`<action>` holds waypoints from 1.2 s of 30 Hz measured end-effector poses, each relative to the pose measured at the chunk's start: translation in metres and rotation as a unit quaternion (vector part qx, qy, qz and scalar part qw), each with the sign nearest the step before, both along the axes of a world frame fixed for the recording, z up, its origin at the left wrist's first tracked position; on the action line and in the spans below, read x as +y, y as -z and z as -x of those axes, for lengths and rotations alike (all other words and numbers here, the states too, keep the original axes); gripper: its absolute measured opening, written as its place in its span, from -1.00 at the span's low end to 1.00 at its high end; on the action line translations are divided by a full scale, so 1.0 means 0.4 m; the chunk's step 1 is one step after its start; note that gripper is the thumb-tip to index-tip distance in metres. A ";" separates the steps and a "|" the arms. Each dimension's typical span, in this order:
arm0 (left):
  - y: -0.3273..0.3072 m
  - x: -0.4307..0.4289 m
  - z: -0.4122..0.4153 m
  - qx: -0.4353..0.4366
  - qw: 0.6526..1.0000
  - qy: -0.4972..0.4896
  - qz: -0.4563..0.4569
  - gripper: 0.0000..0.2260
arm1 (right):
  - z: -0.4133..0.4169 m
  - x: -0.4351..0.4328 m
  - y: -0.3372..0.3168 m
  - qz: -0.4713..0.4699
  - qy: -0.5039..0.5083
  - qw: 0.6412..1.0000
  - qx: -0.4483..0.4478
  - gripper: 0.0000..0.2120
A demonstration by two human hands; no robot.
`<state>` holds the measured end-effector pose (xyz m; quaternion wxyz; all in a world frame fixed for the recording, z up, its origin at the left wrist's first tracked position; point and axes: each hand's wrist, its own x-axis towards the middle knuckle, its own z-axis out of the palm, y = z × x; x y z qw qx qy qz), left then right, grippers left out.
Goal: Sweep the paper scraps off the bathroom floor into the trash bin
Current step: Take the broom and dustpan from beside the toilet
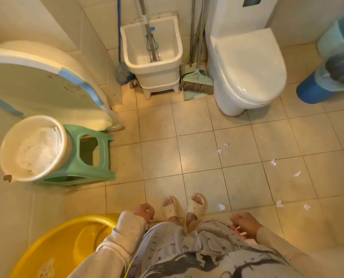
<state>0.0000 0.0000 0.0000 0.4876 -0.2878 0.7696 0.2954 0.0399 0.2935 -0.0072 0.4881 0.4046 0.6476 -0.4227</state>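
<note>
Left hand (144, 212): seen low in the frame at the end of a cream sleeve (127, 227), with the fingers curled into a loose fist; whether anything is held cannot be told.
Right hand (245, 223): held over grey patterned trousers (187, 253), fingers bent downward; small pale bits are seen under the fingertips, but a grip cannot be told.
Paper scraps (274, 162): small, white, crumpled pieces are scattered on the tiles to the right of the feet, between the toilet and the person.
Broom (197, 83): green plastic head and grey-brown bristles, stood upright in the gap between the mop sink and the toilet, untouched.
Blue bin (311, 91): round plastic, lined with a thin translucent bag, set to the right of the toilet, well apart from both hands.
Floor (161, 157): square beige glazed tiles with dark grout lines, lit with a warm sheen.
Toilet (247, 67): glossy white ceramic, rounded, with the lid down.
Mop sink (153, 73): white, boxy, raised on short legs against the back wall.
White bucket (8, 141): round, lined with a crumpled white bag, tilted against a green plastic stool (99, 157).
Yellow basin (62, 247): smooth round plastic, placed at lower left just beside the sleeve.
Slippers (171, 207): cream, ribbed, open-toed, worn on both feet.
</note>
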 end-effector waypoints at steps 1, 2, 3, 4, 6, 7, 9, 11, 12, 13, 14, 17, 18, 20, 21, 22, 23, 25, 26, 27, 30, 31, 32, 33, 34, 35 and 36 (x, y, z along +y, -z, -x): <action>0.007 0.003 -0.003 0.006 1.000 0.006 -0.003 -0.69 | 0.023 0.000 0.006 0.007 -0.007 1.000 0.014 -0.73; 0.007 0.005 -0.003 -0.002 1.000 -0.002 0.005 -0.69 | 0.051 0.000 0.001 0.003 -0.017 1.000 0.023 -0.77; 0.009 0.009 -0.003 -0.010 1.000 -0.005 0.010 -0.71 | 0.087 0.001 -0.004 0.006 -0.024 0.999 0.031 -0.83; -0.004 0.011 -0.006 -0.015 1.000 -0.004 0.013 -0.75 | 0.126 -0.001 -0.015 0.012 -0.031 0.998 0.043 -0.88; -0.012 0.005 -0.017 0.002 1.000 -0.009 0.023 -0.87 | 0.196 0.000 -0.026 0.019 -0.034 0.997 0.069 -0.85; -0.020 -0.003 -0.023 0.022 0.999 0.001 0.026 -0.92 | 0.232 0.002 -0.035 0.025 -0.028 0.996 0.082 -0.83; -0.041 -0.020 -0.035 0.061 0.998 -0.002 0.025 -0.89 | 0.299 0.003 -0.051 0.032 -0.014 0.994 0.106 -0.77; -0.051 -0.028 -0.015 0.068 0.996 -0.050 0.027 -0.84 | 0.359 0.009 -0.054 0.034 -0.002 0.991 0.126 -0.72; -0.055 -0.030 0.005 0.068 0.994 -0.082 0.033 -0.82 | 0.386 0.010 -0.051 0.032 0.004 0.991 0.134 -0.72; -0.050 -0.033 0.029 0.064 0.991 -0.112 0.037 -0.80 | 0.410 0.010 -0.050 0.032 0.009 0.990 0.135 -0.72; -0.048 -0.037 0.053 0.059 0.990 -0.125 0.041 -0.78 | 0.429 0.010 -0.047 0.034 0.015 0.990 0.137 -0.73; -0.035 -0.056 0.157 0.048 0.987 -0.144 0.049 -0.74 | 0.490 0.010 -0.027 0.028 0.039 0.990 0.129 -0.84; -0.028 -0.062 0.196 0.052 0.988 -0.140 0.049 -0.74 | 0.508 0.011 -0.019 0.024 0.048 0.991 0.123 -0.88; -0.022 -0.071 0.288 0.061 0.996 -0.063 0.036 -0.77 | 0.540 0.014 -0.008 0.016 0.056 0.992 0.109 -0.90; -0.013 -0.071 0.345 0.066 0.997 -0.025 0.023 -0.78 | 0.556 0.016 -0.002 0.010 0.058 0.993 0.099 -0.90; -0.003 -0.071 0.408 0.070 0.997 -0.006 0.007 -0.78 | 0.572 0.018 0.004 0.001 0.061 0.994 0.088 -0.90; 0.006 -0.068 0.478 0.067 0.998 -0.011 -0.013 -0.78 | 0.588 0.019 0.011 -0.011 0.062 0.995 0.074 -0.91; 0.016 -0.050 0.614 0.062 0.998 -0.014 -0.027 -0.82 | 0.609 0.024 0.020 -0.040 0.057 0.997 0.045 -0.92; 0.016 -0.036 0.681 0.056 0.998 -0.020 -0.033 -0.85 | 0.620 0.026 0.026 -0.051 0.058 0.996 0.033 -0.92; 0.013 -0.020 0.743 0.053 0.997 -0.033 -0.046 -0.87 | 0.630 0.030 0.029 -0.061 0.062 0.996 0.022 -0.92; -0.015 0.016 0.897 0.064 0.994 -0.043 -0.083 -0.90 | 0.663 0.038 0.027 -0.077 0.073 0.994 0.003 -0.91; -0.022 0.023 0.941 0.072 0.992 -0.045 -0.097 -0.91 | 0.677 0.041 0.024 -0.080 0.076 0.994 0.001 -0.91; -0.032 0.031 0.983 0.079 0.990 -0.050 -0.109 -0.91 | 0.693 0.043 0.019 -0.082 0.082 0.993 0.001 -0.91; -0.041 0.040 1.022 0.087 0.987 -0.056 -0.120 -0.91 | 0.711 0.046 0.015 -0.079 0.093 0.993 0.001 -0.91; -0.049 0.048 1.054 0.094 0.985 -0.062 -0.128 -0.91 | 0.727 0.047 0.010 -0.074 0.104 0.992 0.002 -0.91; -0.055 0.054 1.085 0.101 0.984 -0.065 -0.132 -0.91 | 0.750 0.050 0.007 -0.068 0.115 0.991 0.003 -0.91; -0.058 0.059 1.108 0.104 0.983 -0.070 -0.135 -0.91 | 0.776 0.054 0.005 -0.062 0.124 0.990 0.004 -0.91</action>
